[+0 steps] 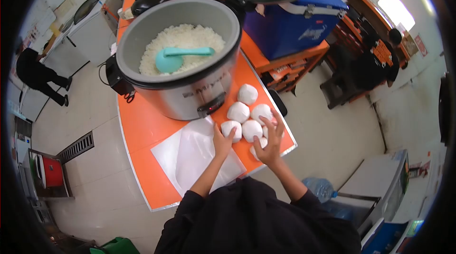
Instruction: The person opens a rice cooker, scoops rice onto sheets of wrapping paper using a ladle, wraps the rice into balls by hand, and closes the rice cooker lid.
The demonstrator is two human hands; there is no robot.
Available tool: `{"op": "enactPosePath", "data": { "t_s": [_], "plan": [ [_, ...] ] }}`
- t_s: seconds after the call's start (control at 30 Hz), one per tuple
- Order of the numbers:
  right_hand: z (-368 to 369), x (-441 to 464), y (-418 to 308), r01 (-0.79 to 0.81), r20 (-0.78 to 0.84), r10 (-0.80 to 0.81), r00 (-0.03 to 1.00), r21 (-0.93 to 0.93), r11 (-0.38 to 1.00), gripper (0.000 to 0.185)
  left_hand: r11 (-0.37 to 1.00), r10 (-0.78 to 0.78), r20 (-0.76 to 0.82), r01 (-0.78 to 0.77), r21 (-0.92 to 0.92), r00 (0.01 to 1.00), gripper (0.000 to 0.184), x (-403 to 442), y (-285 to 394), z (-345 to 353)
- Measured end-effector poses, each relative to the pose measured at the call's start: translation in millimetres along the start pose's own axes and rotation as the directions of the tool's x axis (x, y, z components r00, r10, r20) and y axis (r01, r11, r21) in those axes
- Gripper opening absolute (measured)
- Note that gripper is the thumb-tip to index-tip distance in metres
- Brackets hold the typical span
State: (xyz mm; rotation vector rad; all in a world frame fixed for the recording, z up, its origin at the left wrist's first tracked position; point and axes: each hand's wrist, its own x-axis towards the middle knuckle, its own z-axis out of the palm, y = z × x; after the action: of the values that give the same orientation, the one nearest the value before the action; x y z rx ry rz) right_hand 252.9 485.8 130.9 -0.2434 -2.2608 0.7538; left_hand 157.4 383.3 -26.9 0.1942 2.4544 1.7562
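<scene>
On the near side of the rice cooker (173,99), white sheets (194,152) lay flat on the orange bench (140,121). Right of them, near the cooker's front, the left hand (222,143) had its grip half open around the leftmost white bundle (230,131), thumb against it; how firmly it held could not be told. That bundle lay just ahead of this hand, the nearer one, and was roundish with no clear long axis. Farther right of the cooker's front, the right hand (271,147) spread its fingers over the rightmost clustered bundles, its hold unclear
</scene>
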Motion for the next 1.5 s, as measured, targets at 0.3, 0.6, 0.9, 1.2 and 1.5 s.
{"op": "enactPosePath", "data": {
  "t_s": [0.3,0.6,0.9,1.2,1.5],
  "plan": [
    [80.4,270.7,-61.9,0.46,0.481,-0.427,0.766,0.055,0.886,0.027,0.919,0.337,0.19,-0.366,0.146,0.922,0.034,-29.5,11.1,-136.5],
    [240.6,308.0,-31.6,0.266,0.937,-0.116,0.329,0.027,0.964,0.048,0.973,0.113,0.079,-0.126,0.195,0.99,0.041,18.0,-42.9,-215.1],
    [263.6,392.3,-31.8,0.772,0.821,-0.241,0.518,-0.327,0.545,0.031,0.893,0.097,-0.488,-0.292,-0.342,0.867,0.048,158.2,85.3,-279.7],
    [163.3,348.5,-18.5,0.815,0.953,0.214,0.215,-0.296,0.497,0.037,0.881,0.205,-0.188,-0.265,-0.392,0.96,0.057,221.1,158.9,-310.7],
    [197.3,336.2,-10.4,0.349,0.805,0.323,-0.498,-0.155,0.924,0.05,0.764,0.226,-0.26,-0.337,-0.551,0.939,0.063,230.6,141.6,-306.3]
  ]
}}
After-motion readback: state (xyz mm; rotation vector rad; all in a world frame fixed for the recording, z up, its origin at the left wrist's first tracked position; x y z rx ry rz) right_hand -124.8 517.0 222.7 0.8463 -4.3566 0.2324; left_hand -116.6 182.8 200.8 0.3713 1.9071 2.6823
